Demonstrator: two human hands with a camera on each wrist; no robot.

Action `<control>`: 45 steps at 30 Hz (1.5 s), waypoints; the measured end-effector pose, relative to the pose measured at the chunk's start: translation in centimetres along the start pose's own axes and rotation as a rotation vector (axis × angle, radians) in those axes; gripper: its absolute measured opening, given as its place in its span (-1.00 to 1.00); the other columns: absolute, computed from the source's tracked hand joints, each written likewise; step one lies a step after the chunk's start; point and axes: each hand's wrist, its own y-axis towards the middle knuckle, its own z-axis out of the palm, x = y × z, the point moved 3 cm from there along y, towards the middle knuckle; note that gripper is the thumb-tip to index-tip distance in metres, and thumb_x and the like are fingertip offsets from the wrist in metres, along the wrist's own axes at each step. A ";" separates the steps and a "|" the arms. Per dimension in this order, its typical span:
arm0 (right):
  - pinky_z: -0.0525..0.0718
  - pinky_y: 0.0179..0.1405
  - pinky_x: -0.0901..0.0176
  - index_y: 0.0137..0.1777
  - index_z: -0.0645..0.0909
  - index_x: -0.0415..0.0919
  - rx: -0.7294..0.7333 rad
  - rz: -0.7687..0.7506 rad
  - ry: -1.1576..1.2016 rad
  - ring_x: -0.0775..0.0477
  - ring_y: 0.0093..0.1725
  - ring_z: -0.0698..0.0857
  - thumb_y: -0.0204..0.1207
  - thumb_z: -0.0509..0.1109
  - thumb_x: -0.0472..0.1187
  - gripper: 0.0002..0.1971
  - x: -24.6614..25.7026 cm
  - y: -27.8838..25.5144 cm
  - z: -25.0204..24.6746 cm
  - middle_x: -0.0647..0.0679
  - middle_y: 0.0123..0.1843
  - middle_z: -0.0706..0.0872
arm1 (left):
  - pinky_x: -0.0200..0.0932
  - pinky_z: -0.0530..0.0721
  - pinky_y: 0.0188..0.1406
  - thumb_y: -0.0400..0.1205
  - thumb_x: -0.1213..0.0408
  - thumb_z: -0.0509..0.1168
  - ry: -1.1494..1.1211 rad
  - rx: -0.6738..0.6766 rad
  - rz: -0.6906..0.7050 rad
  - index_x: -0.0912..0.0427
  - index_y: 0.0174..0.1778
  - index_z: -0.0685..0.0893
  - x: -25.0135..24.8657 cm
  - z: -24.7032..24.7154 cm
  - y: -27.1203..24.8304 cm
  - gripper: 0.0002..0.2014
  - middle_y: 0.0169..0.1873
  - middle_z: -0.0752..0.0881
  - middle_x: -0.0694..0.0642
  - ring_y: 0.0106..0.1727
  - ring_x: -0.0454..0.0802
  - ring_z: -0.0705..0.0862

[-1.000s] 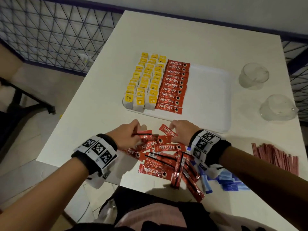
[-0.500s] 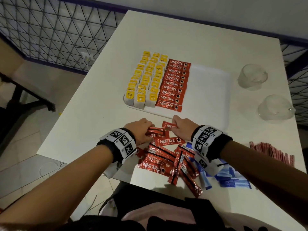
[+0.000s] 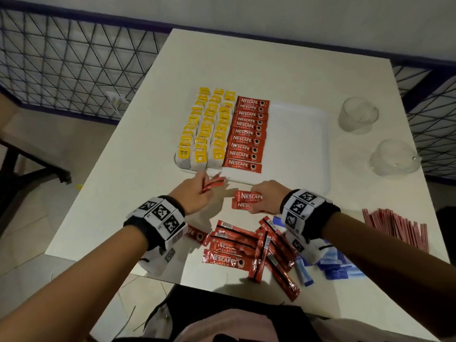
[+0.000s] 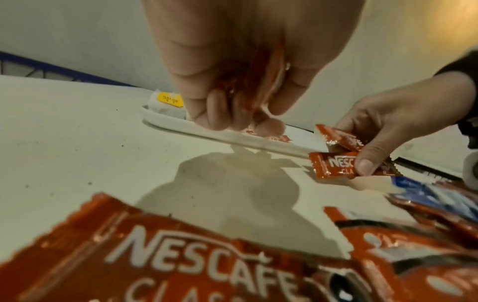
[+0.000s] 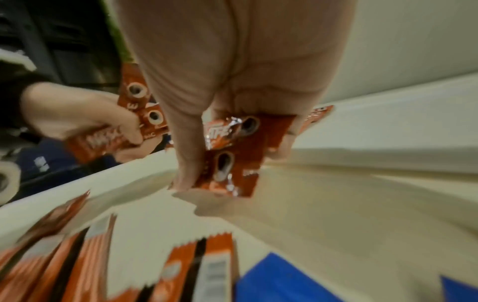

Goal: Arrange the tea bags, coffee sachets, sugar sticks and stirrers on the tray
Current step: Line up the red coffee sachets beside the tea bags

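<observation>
A white tray holds rows of yellow-tagged tea bags and one column of red coffee sachets. My left hand grips a few red sachets just before the tray's near edge; in the left wrist view the left hand has its fingers curled round them. My right hand pinches two red sachets above the table; the right wrist view shows those sachets under the thumb. Loose red sachets lie in a heap near me.
Blue sugar sticks lie under my right wrist. Red stirrers are stacked at the right table edge. Two upturned clear glasses stand right of the tray. A wire fence runs beyond the table's left side.
Both hands rose from the loose heap with sachets in them and moved toward the tray. The left hand went furthest, up to the tray's near edge.
</observation>
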 end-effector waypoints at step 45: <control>0.70 -0.32 0.36 0.16 0.54 -0.42 -0.152 0.211 0.945 0.01 -0.36 0.65 0.53 0.34 -0.43 -0.78 -1.2 2.1 -5.0 -0.12 -0.17 0.62 | -0.39 0.32 -0.69 0.53 0.13 0.42 -0.470 0.083 -0.155 0.19 -0.48 0.62 -1.3 -4.2 6.6 -0.69 -0.74 0.59 -0.06 -0.75 -0.22 0.38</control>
